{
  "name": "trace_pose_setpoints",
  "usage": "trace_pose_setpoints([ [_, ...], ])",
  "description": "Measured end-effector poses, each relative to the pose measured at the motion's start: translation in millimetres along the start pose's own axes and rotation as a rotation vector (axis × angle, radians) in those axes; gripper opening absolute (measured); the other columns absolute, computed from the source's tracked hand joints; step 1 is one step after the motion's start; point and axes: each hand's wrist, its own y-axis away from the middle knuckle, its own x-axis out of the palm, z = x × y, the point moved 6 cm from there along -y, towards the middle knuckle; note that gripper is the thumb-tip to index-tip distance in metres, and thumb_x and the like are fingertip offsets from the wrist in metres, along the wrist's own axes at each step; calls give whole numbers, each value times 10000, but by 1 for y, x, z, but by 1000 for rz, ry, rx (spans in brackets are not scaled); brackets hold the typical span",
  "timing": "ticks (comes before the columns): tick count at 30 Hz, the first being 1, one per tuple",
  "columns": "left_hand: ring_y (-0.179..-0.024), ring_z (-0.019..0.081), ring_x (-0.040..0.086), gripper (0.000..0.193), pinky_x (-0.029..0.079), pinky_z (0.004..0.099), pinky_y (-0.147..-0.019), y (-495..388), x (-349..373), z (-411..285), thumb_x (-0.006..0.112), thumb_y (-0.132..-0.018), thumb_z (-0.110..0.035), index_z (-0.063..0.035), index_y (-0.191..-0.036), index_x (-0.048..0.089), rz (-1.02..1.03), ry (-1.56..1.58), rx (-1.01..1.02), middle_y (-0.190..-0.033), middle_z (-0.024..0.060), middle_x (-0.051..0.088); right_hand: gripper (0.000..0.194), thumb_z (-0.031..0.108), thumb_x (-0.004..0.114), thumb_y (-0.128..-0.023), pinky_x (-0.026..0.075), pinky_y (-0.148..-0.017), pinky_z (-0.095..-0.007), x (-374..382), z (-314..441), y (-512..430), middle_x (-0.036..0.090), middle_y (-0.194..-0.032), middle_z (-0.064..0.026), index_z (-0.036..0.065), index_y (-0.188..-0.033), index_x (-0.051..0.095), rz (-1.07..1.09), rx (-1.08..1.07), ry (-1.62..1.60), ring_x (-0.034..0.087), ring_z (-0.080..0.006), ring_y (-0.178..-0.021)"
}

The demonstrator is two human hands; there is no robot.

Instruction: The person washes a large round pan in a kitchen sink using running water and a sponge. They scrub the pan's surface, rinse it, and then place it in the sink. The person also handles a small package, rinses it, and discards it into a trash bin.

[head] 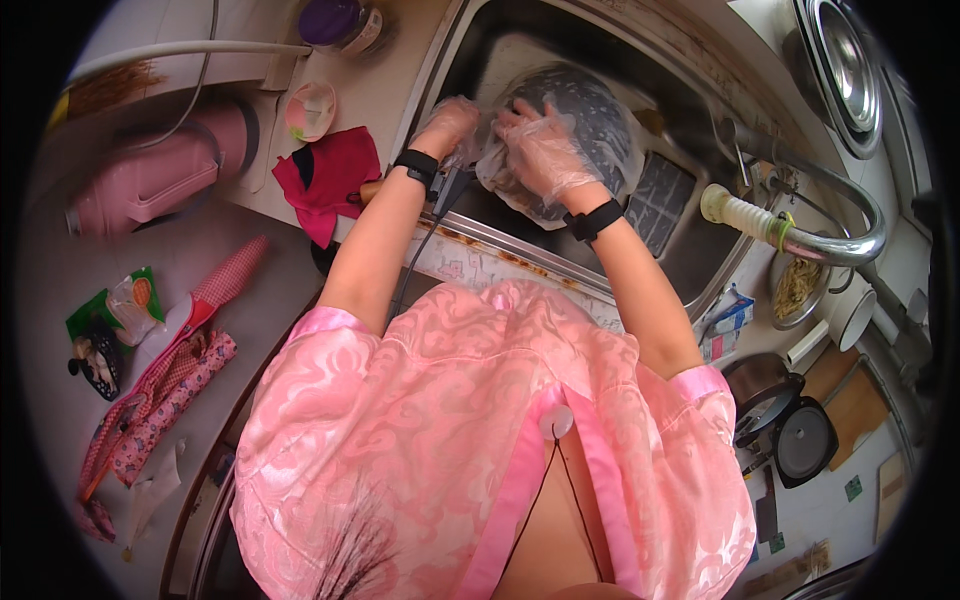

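Observation:
Both my hands wear clear, loose plastic gloves and are over the metal sink (694,277). My left hand (452,124) is at the sink's left side with its fingers curled; whether anything is in them is hidden. A dark device (452,193) with a cable is by that wrist. My right hand (541,146) lies on a clear plastic bag (517,201) around a large, dark, rounded mass (592,112) with pale flecks. Its fingers are bent into the plastic. What the mass is, I cannot tell. A dark gridded mat (661,201) lies in the sink to its right.
The curved metal faucet (840,251) with a ribbed white end reaches in from the right. Left of the sink are a red cloth (345,169), a small cup (310,112) and a purple-lidded jar (330,21). A pink thermal jug (165,169) stands further left. A bowl of food strips (797,289) sits at right.

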Motion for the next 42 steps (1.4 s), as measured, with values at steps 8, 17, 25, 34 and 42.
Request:
trace_pose_setpoints([
  [8,-787,168,595,288,475,304,-669,38,28,0,779,-835,-246,-105,-1041,636,161,207,-166,-944,41,645,287,-11,606,-708,487,-869,-447,-28,-21,35,679,-990,-178,17,-979,696,-518,131,-288,618,-385,-959],
  [17,-609,139,570,161,495,280,-598,24,35,5,783,-832,-148,-61,-895,664,239,372,-208,-743,5,617,303,55,634,-690,497,-836,-454,-22,-30,31,673,-937,-186,40,-985,702,-459,161,-182,617,-386,-912],
  [25,-700,201,611,186,524,324,-653,33,13,-3,755,-850,-97,-30,-972,631,135,237,2,-820,80,630,306,74,647,-688,500,-834,-447,-20,-32,29,673,-953,-177,65,-988,707,-416,187,-183,617,-385,-915],
  [34,-746,337,652,178,518,403,-680,2,24,23,579,-927,-189,-20,-979,604,493,345,-348,-834,161,655,345,92,651,-688,484,-877,-443,-22,-31,29,665,-988,-178,67,-1031,688,-369,194,-171,605,-384,-967],
  [42,-710,283,627,209,509,352,-690,-12,26,42,588,-921,-208,-7,-944,640,529,589,-470,-805,128,665,346,99,651,-690,486,-880,-438,-22,-31,28,667,-988,-180,64,-1033,687,-362,200,-170,607,-382,-972],
])
